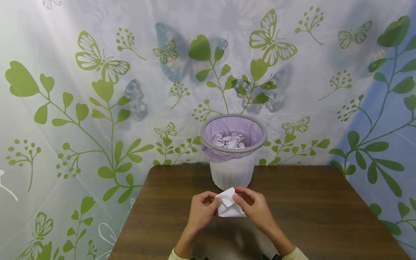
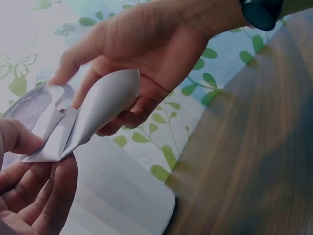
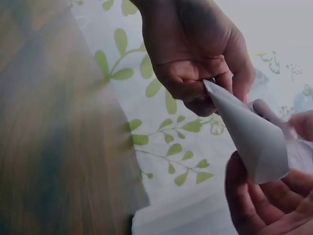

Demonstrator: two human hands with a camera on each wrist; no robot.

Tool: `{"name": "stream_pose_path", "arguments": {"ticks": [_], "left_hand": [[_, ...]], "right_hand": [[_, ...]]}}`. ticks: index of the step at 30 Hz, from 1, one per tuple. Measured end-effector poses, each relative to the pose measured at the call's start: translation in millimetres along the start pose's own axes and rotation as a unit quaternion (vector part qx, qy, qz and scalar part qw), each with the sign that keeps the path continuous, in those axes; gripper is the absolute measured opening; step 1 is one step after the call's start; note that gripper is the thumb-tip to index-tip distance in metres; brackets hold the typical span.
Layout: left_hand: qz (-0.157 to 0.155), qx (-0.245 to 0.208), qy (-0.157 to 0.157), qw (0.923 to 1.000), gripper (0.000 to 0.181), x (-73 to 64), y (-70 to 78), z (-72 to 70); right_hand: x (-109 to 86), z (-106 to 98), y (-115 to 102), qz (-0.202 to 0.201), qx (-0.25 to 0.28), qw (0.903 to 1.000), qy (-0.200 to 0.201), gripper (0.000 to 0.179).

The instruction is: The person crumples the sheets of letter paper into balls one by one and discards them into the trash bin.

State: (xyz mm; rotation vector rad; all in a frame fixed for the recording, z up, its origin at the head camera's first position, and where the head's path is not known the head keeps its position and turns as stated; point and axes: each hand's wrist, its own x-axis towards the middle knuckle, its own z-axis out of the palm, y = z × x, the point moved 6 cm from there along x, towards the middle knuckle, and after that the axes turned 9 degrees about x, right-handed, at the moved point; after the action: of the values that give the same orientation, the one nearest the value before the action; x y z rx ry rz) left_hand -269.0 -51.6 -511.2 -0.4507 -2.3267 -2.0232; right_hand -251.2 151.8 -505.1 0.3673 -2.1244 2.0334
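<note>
In the head view a folded sheet of white paper (image 1: 229,208) is held up in front of the bin, over the table. My left hand (image 1: 200,212) pinches its left edge between thumb and fingers. On the other side my right hand (image 1: 255,207) grips the upper right part, thumb on the near face. From the left wrist, the paper (image 2: 105,105) shows narrow folds on one side and a loosely curved flap. Its flap looks like a cone in the right wrist view, where the paper (image 3: 254,137) spans both hands.
A white bin (image 1: 232,173) with a grey rim and purple liner (image 1: 216,155) stands at the table's back edge. Several crumpled papers (image 1: 230,140) lie inside it. The brown wooden table (image 1: 312,202) extends to both sides, and a leaf-and-butterfly curtain (image 1: 182,101) hangs behind.
</note>
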Motion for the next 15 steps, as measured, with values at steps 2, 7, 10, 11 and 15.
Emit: {"name": "stream_pose_path", "arguments": {"ticks": [2,7,10,11,15], "left_hand": [[0.012,0.01,0.005,0.9999,0.009,-0.2,1.0,0.1],[0.03,0.044,0.02,0.9984,0.004,-0.9,0.5,1.2],[0.031,0.054,0.023,0.9978,0.004,-1.2,0.1,1.5],[0.03,0.055,0.022,0.9978,0.004,-1.5,-0.2,1.7],[0.027,0.062,0.009,0.9977,0.003,-3.0,0.1,3.4]], "right_hand": [[0.6,1.2,0.6,0.011,-0.005,0.9999,0.003,0.029],[2.1,3.2,0.0,0.007,0.003,1.0,0.005,0.023],[2.6,4.0,1.1,0.017,0.02,0.9997,-0.004,0.028],[2.6,4.0,2.1,0.024,0.026,0.9994,-0.007,0.029],[1.8,4.2,3.8,0.039,0.041,0.9982,-0.021,0.031]]}}
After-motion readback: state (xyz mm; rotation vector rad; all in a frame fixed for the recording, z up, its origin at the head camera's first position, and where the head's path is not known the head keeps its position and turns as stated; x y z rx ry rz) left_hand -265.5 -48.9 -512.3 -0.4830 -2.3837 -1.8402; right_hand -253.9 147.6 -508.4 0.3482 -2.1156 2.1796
